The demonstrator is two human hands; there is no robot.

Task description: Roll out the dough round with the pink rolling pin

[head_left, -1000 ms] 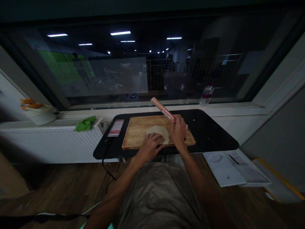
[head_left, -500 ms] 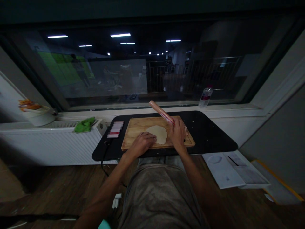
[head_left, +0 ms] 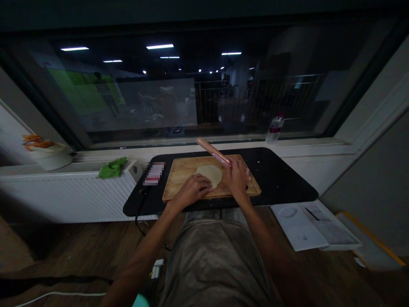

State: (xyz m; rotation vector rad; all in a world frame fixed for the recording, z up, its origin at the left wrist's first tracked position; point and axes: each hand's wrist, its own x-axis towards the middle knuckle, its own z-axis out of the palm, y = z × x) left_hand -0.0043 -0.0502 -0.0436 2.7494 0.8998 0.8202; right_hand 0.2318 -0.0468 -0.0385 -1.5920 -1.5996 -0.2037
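Note:
A thin, roughly round sheet of dough (head_left: 209,174) lies on the wooden cutting board (head_left: 177,170). My left hand (head_left: 194,187) is at its near left edge, fingers curled together over the rim of the dough and covering part of it. On the right side of the board, my right hand (head_left: 237,174) is wrapped round a wooden rolling pin (head_left: 209,148) with a red and white label. The pin slants up to the far left, its far end reaching past the board. My right hand hides the pin's near part.
The board rests on a black table (head_left: 284,183) with a phone-like pixelated object (head_left: 154,173) on the left. A water bottle (head_left: 275,128) stands on the windowsill. A green cloth (head_left: 112,167) and a white pot (head_left: 53,155) sit on the radiator. An open white box (head_left: 300,226) lies at right.
The dough has shifted slightly under my left hand, whose fingers now reach a little farther over its edge. The rolling pin has swung slightly lower and leftward in my right hand.

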